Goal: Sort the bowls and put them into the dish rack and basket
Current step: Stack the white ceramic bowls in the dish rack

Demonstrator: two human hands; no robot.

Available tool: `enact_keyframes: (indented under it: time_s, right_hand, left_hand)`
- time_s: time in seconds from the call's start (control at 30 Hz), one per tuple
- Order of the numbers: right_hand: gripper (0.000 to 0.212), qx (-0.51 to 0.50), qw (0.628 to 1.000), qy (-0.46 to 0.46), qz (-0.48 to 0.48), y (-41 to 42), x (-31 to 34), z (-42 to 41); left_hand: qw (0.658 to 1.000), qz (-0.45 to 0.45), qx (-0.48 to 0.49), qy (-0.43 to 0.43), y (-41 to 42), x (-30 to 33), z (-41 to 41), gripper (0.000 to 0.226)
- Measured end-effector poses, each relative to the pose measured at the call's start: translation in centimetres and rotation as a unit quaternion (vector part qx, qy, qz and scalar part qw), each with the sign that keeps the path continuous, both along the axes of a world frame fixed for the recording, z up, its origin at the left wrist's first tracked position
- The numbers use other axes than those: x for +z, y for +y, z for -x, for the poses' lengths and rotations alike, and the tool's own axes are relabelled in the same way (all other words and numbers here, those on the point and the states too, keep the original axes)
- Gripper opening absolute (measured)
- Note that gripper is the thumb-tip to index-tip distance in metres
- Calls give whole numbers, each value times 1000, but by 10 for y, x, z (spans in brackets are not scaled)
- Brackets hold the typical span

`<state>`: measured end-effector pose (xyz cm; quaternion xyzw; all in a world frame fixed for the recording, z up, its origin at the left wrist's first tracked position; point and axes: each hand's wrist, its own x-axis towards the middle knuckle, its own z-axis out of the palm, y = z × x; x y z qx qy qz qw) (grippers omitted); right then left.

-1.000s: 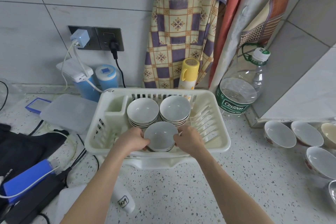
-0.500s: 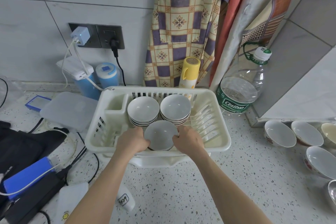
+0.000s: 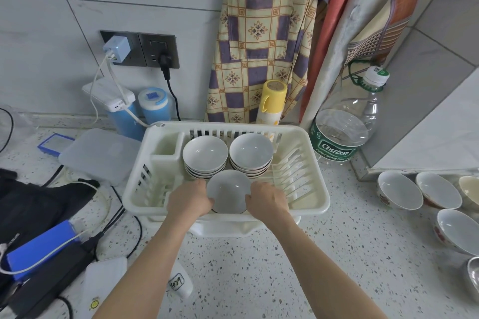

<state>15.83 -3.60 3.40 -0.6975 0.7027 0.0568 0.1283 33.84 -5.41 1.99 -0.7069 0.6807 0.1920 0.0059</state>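
Head: dish rack holds stacked bowls.

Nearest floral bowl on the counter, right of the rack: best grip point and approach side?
Floral bowl sits upright, mouth open and tilted toward the camera, apart from its neighbour. Probably best: pinch the near rim from above and the left, thumb inside and fingers outside. That side faces bare counter.

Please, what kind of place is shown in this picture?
Probably a home kitchen counter: a white dish rack holds stacked bowls, a checked apron hangs on the tiled wall, and more bowls wait on the speckled worktop.
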Motion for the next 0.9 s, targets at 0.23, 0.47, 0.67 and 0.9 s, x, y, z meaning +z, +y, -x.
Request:
enact_keyframes:
  time_s: [0.23, 0.47, 0.67, 0.9]
  right_hand:
    - [27, 21, 999, 23, -26, -2, 2, -3]
    - [27, -3, 999, 25, -25, 1, 2, -5]
    - [29, -90, 979, -98, 157, 15, 10, 2]
    - [17, -154, 877, -333, 310, 60, 25, 64]
  left_hand:
    - [999, -1, 3, 37, 1, 4, 0, 30]
    - [1000, -5, -7, 20, 3, 9, 2, 26]
    - [978, 124, 103, 129, 15, 18, 2, 22]
    - [901, 228, 138, 343, 31, 29, 17, 13]
